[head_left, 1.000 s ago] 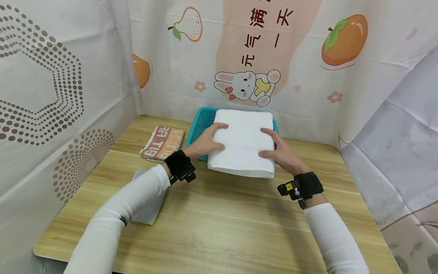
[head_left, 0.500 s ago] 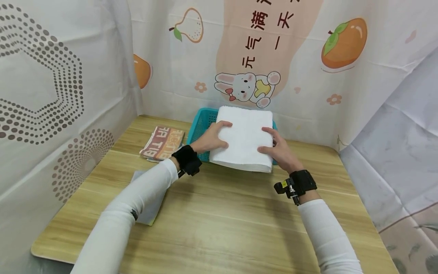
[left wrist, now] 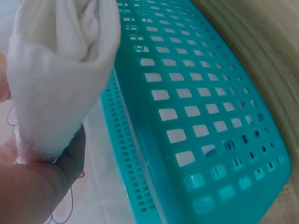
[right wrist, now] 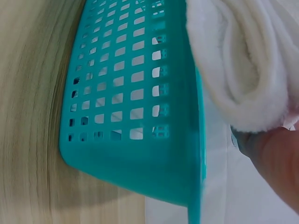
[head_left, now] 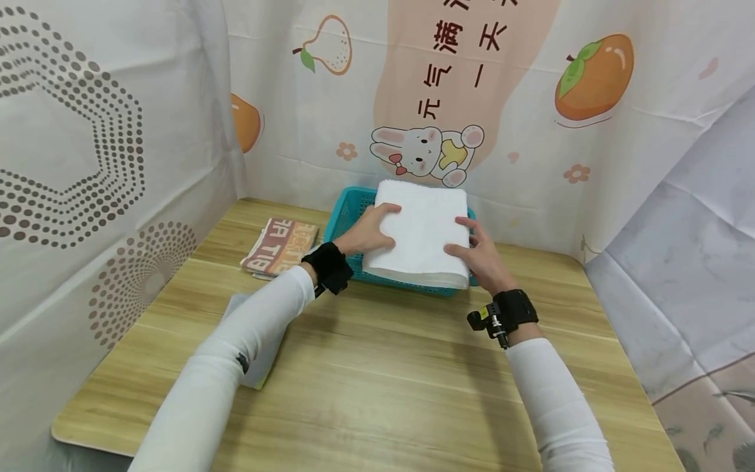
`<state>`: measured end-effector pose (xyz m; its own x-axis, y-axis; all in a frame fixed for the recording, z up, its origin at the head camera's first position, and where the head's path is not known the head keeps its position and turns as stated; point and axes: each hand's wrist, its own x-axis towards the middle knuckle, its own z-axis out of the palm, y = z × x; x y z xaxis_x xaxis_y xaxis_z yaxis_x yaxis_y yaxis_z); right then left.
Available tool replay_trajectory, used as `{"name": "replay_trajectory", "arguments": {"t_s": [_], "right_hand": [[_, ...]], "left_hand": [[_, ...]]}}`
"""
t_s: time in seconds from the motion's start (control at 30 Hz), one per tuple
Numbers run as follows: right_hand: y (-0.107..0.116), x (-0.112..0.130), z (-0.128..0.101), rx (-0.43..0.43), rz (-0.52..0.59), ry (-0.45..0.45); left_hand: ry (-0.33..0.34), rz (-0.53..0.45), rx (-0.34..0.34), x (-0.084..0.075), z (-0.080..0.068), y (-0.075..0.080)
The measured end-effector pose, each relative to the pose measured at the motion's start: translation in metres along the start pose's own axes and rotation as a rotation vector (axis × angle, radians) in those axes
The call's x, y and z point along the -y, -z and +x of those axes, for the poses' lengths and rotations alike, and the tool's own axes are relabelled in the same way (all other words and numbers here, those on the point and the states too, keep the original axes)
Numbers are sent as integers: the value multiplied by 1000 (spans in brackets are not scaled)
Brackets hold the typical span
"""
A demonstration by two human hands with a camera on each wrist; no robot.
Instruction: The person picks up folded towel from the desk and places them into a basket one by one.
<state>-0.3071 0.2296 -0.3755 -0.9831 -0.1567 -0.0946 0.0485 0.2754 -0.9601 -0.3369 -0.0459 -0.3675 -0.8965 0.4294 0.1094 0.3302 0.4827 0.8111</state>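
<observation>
A folded white towel is held between both hands over a teal plastic basket at the back of the table. My left hand grips the towel's left side, thumb on top and the other fingers mostly hidden beneath. On the opposite side my right hand pinches it the same way. In the left wrist view the towel's folded end stands above the basket rim. The right wrist view shows the layered fold next to the perforated basket wall.
A folded patterned cloth in red and orange lies left of the basket. A flat grey-blue item lies nearer, partly under the left forearm. Printed curtains hang behind the wooden table and at its sides.
Both hands have shifted slightly away from me with the towel, toward the back. More of the basket's front edge now shows below the towel.
</observation>
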Motion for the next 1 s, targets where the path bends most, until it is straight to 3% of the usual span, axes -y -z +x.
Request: {"name": "replay_trajectory", "arguments": {"t_s": [0.27, 0.7, 1.0], "right_hand": [[-4, -3, 6, -43, 63, -12], [-5, -7, 21, -68, 65, -53], [-2, -7, 25, -19, 84, -43]], "left_hand": [[-3, -12, 18, 5, 6, 4], [-47, -42, 4, 19, 20, 5], [-59, -6, -12, 24, 25, 8]]}}
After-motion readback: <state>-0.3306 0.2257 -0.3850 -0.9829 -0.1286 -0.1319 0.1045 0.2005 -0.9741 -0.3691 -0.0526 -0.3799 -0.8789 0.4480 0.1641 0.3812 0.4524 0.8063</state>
